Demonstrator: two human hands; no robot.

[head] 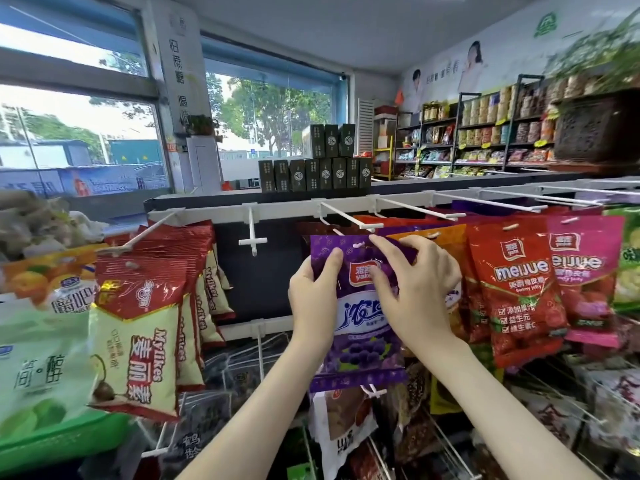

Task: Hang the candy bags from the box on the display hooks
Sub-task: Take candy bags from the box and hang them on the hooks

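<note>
Mid-hang, one bag in play; both hands are on a glossy purple candy bag with a grape picture [360, 344], held upright against the front of the rack; left hand [313, 296] grips its left edge, thumb on the front face, fingers wrapped behind; right hand [415, 282] pinches the top right corner, index finger reaching toward the punched hang hole [358, 244]; that hole sits just below the tip of a white wire display hook [349, 218]; cannot tell whether the prong is through it yet, so I'd call this bag not seated; neither hand has let go. Done so far, judging from the rack: a stack of red-and-cream foil bags [138, 323] hangs on the hook to the left; an orange bag [440, 237] hangs just behind the right hand; a red jelly-candy bag [516, 292] and a pink one [585, 271] hang further right; a lower row carries a white bag with a brown picture [346, 420] directly under the purple one. Left to do: seat the purple bag and release; a short white hook [252, 230] between the red-and-cream stack and the purple bag carries nothing, likely next slot; the box is not identifiable in view, so remaining stock is unknown.
</note>
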